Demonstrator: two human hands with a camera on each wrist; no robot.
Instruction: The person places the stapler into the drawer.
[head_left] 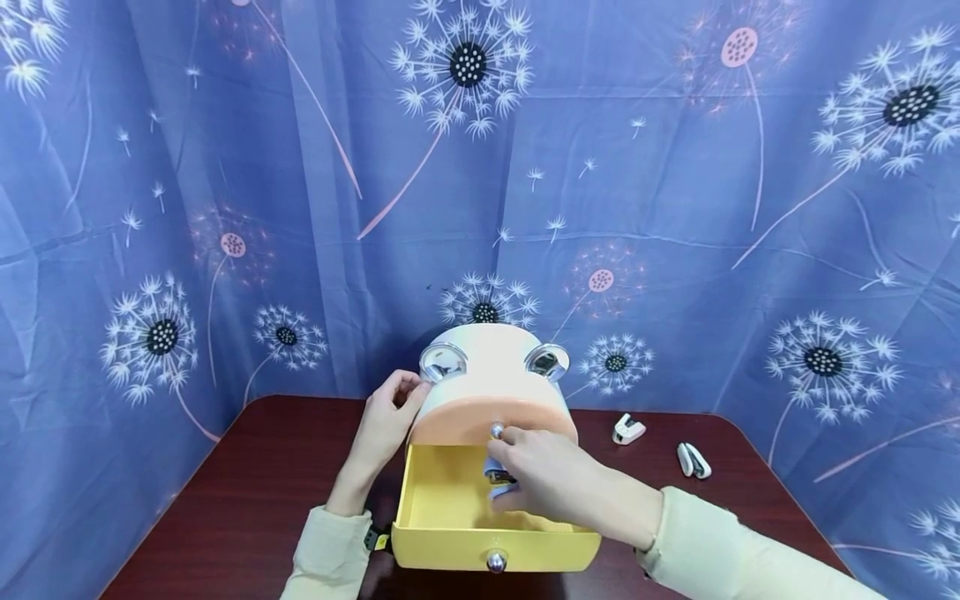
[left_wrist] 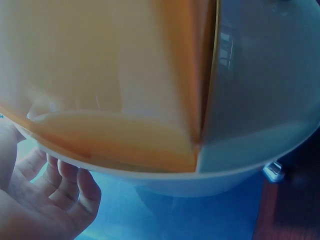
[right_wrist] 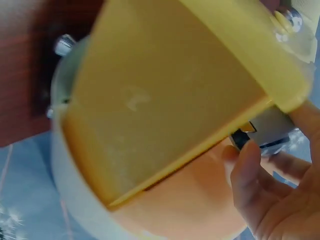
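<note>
A frog-like storage box [head_left: 491,358] with a white shell and silver eyes stands on the table, its yellow drawer [head_left: 497,546] pulled out. Over the drawer, my right hand [head_left: 555,475] pinches a small light-blue stapler [head_left: 498,477] between thumb and fingers. That stapler [right_wrist: 272,131] shows partly behind the drawer's edge in the right wrist view, with the right hand [right_wrist: 285,190] around it. At the box's left side my left hand [head_left: 386,421] touches the shell near the eye. In the left wrist view the left hand [left_wrist: 55,200] has loosely bent fingers by the rim.
Two white staplers lie on the dark red table to the right of the box: one stapler [head_left: 627,429] farther back, the other stapler [head_left: 693,461] nearer the right edge. A blue dandelion-print curtain [head_left: 420,275] hangs behind the table [head_left: 247,500].
</note>
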